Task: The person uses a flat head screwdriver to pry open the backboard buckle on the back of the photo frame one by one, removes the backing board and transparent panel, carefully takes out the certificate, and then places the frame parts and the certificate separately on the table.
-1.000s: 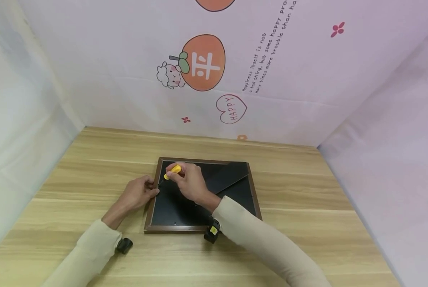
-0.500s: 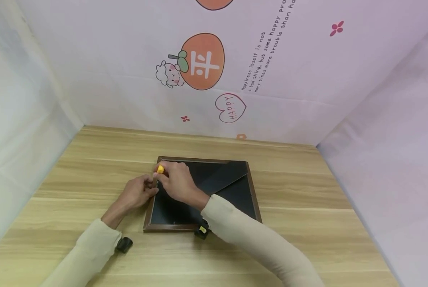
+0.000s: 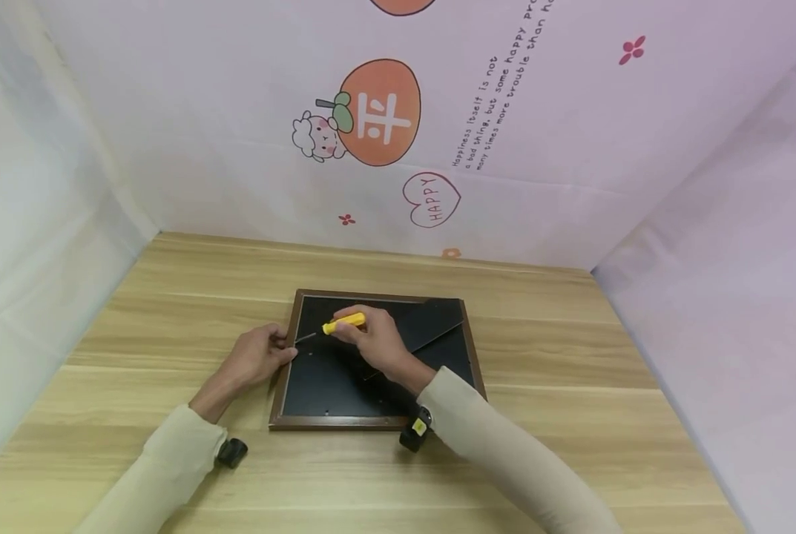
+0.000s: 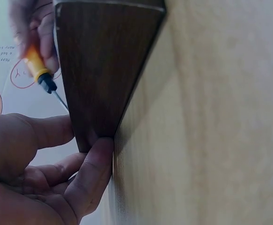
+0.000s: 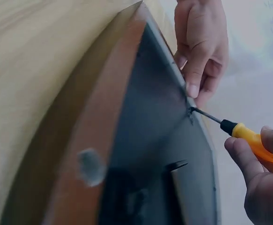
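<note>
A brown picture frame [image 3: 331, 423] lies face down on the table, its black backing [image 3: 320, 389] and folded stand [image 3: 431, 324] showing. My left hand [image 3: 251, 360] pinches the frame's left rim, thumb on top and fingers against the outer side, as the left wrist view shows. Between the thumb and fingers of my right hand [image 3: 380, 345] is a yellow-handled screwdriver [image 3: 346, 323], held at a low slant. Its tip meets a small dark tab [image 5: 191, 110] at the inner edge of the left rim, just beside my left thumb.
The wood-grain table [image 3: 538, 445] reaches out on all sides of the frame. White printed sheeting [image 3: 524, 215] stands behind it, with pale sheeting at left and right. A small black wrist camera [image 3: 232, 452] sits at my left cuff, another [image 3: 415, 430] at my right.
My right hand went left over the rim, tipping the screwdriver up, then came back right, past where it began. The screwdriver now slants lower with its shaft exposed. My left hand stayed put.
</note>
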Demonstrator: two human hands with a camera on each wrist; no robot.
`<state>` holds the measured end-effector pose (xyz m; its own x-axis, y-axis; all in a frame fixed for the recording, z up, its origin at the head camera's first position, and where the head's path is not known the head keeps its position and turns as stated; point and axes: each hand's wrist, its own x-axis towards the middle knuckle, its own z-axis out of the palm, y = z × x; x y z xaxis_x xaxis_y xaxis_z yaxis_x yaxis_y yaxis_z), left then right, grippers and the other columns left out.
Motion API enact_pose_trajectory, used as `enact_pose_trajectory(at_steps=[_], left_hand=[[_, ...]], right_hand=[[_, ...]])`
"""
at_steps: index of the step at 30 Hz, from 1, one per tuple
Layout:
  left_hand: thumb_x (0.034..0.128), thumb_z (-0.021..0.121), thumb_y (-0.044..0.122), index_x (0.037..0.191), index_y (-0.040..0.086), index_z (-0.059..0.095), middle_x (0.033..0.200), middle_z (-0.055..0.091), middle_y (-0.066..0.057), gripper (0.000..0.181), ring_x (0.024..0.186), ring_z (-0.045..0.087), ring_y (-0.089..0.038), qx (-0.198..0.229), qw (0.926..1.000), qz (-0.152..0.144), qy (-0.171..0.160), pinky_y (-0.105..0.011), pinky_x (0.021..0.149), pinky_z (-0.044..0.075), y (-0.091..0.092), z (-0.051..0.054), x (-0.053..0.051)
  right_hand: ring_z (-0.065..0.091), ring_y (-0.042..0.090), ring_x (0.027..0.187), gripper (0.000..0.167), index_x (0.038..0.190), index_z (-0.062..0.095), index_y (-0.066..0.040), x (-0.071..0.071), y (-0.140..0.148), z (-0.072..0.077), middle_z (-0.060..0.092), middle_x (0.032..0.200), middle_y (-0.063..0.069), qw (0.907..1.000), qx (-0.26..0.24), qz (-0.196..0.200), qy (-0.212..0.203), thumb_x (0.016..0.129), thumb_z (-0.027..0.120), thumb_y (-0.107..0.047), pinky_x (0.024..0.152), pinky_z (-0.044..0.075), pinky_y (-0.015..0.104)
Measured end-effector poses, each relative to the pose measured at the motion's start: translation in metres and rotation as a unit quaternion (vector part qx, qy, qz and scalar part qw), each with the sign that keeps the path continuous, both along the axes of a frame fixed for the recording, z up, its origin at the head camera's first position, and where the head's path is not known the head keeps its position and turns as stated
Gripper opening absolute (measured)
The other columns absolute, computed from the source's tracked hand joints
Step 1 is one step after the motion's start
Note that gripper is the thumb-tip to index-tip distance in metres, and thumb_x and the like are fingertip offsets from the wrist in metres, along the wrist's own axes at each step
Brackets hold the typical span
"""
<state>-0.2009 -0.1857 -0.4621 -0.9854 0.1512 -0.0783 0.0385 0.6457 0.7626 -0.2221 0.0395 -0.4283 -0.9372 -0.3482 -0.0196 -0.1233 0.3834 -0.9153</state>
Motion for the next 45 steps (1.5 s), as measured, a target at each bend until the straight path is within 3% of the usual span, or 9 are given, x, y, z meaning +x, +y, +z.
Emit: enact_pose_trajectory(at_steps=[15,18,25,33,40,45], left_hand=[[0.09,0.069,0.009,0.107,-0.004,0.06,0.103,0.066,-0.019,0.023,0.09,0.068,-0.026,0.002,0.9999,0.0,0.011,-0.032,0.07,0.053,-0.001,-0.001,0.001],[0.0901,0.069,0.01,0.106,-0.004,0.06,0.102,0.066,-0.018,0.023,0.087,0.067,-0.024,-0.002,1.0,-0.001,0.007,-0.029,0.068,0.052,-0.002,0.0,0.001],[0.0906,0.069,0.011,0.108,-0.004,0.061,0.101,0.066,-0.017,0.024,0.085,0.065,-0.022,-0.017,0.9998,0.0,0.011,-0.028,0.067,0.051,-0.001,0.001,-0.001],[0.0917,0.067,0.011,0.109,-0.004,0.062,0.1,0.068,-0.018,0.024,0.085,0.063,-0.023,-0.028,0.9993,-0.007,0.025,-0.031,0.068,0.052,0.0,0.002,-0.001],[0.0935,0.065,0.012,0.112,-0.004,0.061,0.102,0.067,-0.017,0.024,0.079,0.06,-0.019,-0.02,0.9998,-0.002,0.001,-0.026,0.064,0.049,0.0,0.003,-0.002],[0.0931,0.065,0.012,0.11,-0.003,0.062,0.101,0.067,-0.016,0.023,0.078,0.06,-0.018,-0.026,0.9996,-0.006,0.004,-0.026,0.064,0.048,0.0,0.001,-0.002]], right_hand=[[0.068,0.015,0.101,0.024,0.119,0.066,-0.009,0.004,0.004,-0.012,0.063,0.116,0.01,0.9998,0.004,-0.018,0.0,0.096,0.063,-0.012,0.085,0.057,0.024],[0.067,0.013,0.098,0.023,0.118,0.067,-0.01,0.004,0.0,-0.007,0.064,0.115,0.009,0.9996,0.02,-0.015,0.015,0.095,0.063,-0.013,0.084,0.057,0.024],[0.062,0.01,0.083,0.019,0.114,0.068,-0.011,0.002,-0.024,0.015,0.069,0.104,0.006,0.9913,0.082,0.019,0.101,0.098,0.061,-0.019,0.07,0.052,0.019],[0.056,0.009,0.071,0.014,0.109,0.067,-0.012,0.004,-0.042,0.02,0.071,0.092,0.006,0.9891,0.08,0.012,0.123,0.099,0.059,-0.019,0.06,0.044,0.016],[0.053,0.008,0.069,0.013,0.107,0.065,-0.01,0.005,-0.055,0.031,0.067,0.09,0.003,0.9806,0.119,0.046,0.149,0.099,0.059,-0.019,0.058,0.042,0.015],[0.051,0.007,0.067,0.01,0.102,0.064,-0.012,0.002,-0.063,0.036,0.064,0.087,0.001,0.976,0.146,0.057,0.151,0.099,0.058,-0.019,0.057,0.04,0.014]])
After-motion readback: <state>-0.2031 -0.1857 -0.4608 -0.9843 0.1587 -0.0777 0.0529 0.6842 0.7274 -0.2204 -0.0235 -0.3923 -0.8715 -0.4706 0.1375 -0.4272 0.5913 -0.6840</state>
